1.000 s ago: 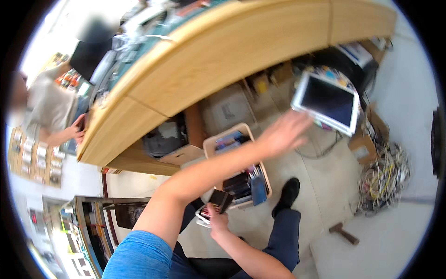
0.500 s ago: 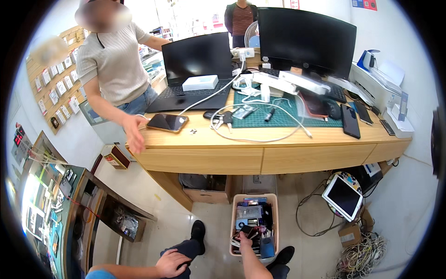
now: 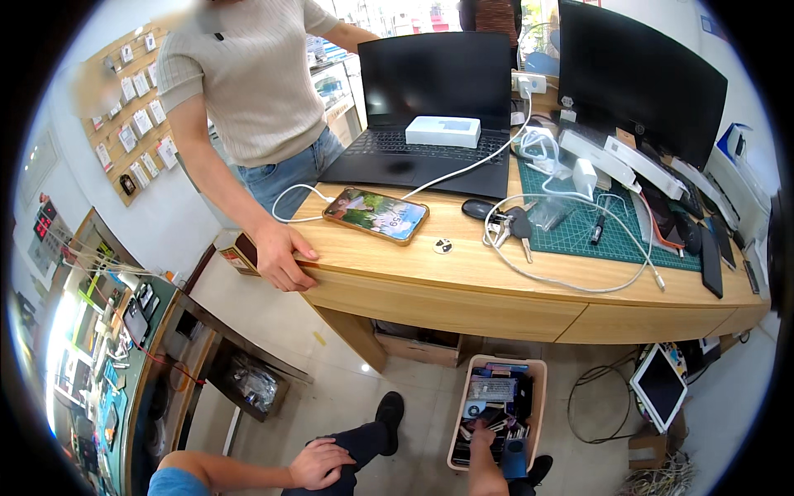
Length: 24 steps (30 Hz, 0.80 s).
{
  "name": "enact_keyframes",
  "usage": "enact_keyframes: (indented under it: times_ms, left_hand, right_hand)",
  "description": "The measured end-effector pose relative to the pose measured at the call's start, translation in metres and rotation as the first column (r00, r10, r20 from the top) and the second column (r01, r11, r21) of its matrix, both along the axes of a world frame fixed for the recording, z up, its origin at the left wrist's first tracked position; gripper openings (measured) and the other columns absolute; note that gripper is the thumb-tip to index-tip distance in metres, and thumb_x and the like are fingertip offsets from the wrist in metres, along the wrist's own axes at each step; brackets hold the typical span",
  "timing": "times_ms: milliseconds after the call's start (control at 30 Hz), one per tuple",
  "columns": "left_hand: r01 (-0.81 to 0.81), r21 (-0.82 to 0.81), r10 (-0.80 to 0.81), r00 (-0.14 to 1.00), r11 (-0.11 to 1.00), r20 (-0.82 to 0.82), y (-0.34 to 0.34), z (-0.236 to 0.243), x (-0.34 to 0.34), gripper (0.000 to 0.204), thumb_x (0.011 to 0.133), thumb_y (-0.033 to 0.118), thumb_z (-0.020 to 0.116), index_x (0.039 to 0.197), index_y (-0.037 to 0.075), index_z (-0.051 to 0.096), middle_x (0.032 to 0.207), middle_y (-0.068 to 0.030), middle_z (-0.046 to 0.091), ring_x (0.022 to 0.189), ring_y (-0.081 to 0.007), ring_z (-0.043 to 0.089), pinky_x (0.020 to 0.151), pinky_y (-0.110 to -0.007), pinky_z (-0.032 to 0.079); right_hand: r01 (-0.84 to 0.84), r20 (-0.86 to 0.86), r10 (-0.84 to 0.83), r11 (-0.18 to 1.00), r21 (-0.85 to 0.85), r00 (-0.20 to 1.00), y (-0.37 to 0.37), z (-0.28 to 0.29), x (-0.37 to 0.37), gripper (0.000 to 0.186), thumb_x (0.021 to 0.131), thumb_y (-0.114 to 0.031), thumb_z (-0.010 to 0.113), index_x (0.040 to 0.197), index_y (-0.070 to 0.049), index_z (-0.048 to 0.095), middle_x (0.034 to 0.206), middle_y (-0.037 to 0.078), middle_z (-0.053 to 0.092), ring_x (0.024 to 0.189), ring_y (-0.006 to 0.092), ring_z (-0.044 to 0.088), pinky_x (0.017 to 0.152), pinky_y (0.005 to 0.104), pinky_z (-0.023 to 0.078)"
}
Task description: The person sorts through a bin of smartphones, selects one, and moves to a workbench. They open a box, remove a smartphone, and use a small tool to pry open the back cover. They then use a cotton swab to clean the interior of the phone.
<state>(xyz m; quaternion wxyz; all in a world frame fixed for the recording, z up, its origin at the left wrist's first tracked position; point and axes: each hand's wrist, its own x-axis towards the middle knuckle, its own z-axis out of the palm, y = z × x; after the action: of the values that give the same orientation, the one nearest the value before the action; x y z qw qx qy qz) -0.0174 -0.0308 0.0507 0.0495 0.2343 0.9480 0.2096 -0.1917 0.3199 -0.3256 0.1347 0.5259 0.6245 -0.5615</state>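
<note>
The right hand (image 3: 481, 431) is reaching down into a beige rectangular plastic bin (image 3: 540, 413) on the floor beneath the near edge of the desk; its fingers are merging with the dark contents, and whether they are pinching anything, I cannot tell. The bin is holding closely packed flat boxes and dark slabs (image 3: 495, 388), many overlapping and too small to identify, with a dark blue box (image 3: 514, 457) standing at its near right corner. The forearm is covering part of the near end. The left hand (image 3: 321, 463) is resting palm down on the left knee, fingers extended and lying loosely side by side. At the far left, a co-worker in a beige ribbed top (image 3: 248, 99) is placing one hand on the desk's left corner; the head is running out of the frame. A second person (image 3: 490, 25) is showing only partly behind the black laptop (image 3: 438, 91). At the near right, a tangle of pale cables (image 3: 662, 478) is fading into the dark rim. The light-wood desk (image 3: 430, 289) is carrying a lit phone in a brown case (image 3: 376, 215), metal keys (image 3: 518, 225), a green gridded mat (image 3: 571, 240) and a large black monitor (image 3: 637, 74). Pale glossy tiles (image 3: 347, 372) are covering the floor, and a cluttered workbench (image 3: 157, 322) is standing along the left.
</note>
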Motion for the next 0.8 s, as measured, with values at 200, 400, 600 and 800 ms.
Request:
enact_keyframes:
  times_ms: [200,400,600,800]
  left_hand:
    - [-0.061,-0.044,0.059,0.998,0.997,-0.035,0.019,0.007,-0.013,0.023,0.084,0.018,0.059,0.104,0.012,0.070,0.097,-0.0054,0.069,0.103,-0.0204,0.064,0.105,-0.040,0.041]
    - [-0.117,0.161,0.101,0.990,0.980,0.103,0.085,-0.022,-0.055,0.037,0.089,0.022,0.058,0.121,0.006,0.060,0.110,-0.0128,0.065,0.106,-0.0286,0.062,0.106,-0.046,0.039]
    - [0.174,0.543,-0.109,0.983,0.821,-0.150,0.245,-0.035,-0.061,0.048,0.097,0.030,0.051,0.136,0.003,0.051,0.132,-0.0179,0.058,0.117,-0.0360,0.058,0.102,-0.044,0.044]
    - [-0.874,0.332,-0.264,0.247,0.356,0.932,0.312,-0.096,-0.075,0.071,0.100,0.063,0.035,0.128,0.001,0.057,0.120,-0.0117,0.065,0.104,-0.0201,0.065,0.091,-0.035,0.051]
  right_hand:
    - [-0.487,0.064,0.485,0.846,0.216,0.872,0.003,0.029,0.044,0.048,0.078,-0.034,0.078,0.098,0.009,0.068,0.101,0.025,0.069,0.101,0.0447,0.064,0.091,0.0477,0.053]
    - [-0.318,-0.341,0.196,0.881,-0.351,0.919,0.010,0.154,0.068,0.034,0.098,-0.022,0.059,0.121,0.002,0.057,0.108,0.014,0.068,0.096,0.0269,0.069,0.081,0.0397,0.057]
    - [-0.223,-0.424,-0.194,0.623,-0.750,0.885,0.026,0.315,0.134,0.050,0.101,-0.049,0.043,0.125,-0.008,0.058,0.133,0.011,0.058,0.123,0.0271,0.054,0.104,0.0465,0.044]
    - [-0.194,-0.896,0.145,0.979,0.068,0.419,0.043,0.455,0.168,0.058,0.105,-0.046,0.029,0.130,-0.001,0.054,0.131,0.017,0.058,0.124,0.0296,0.054,0.109,0.0459,0.038]
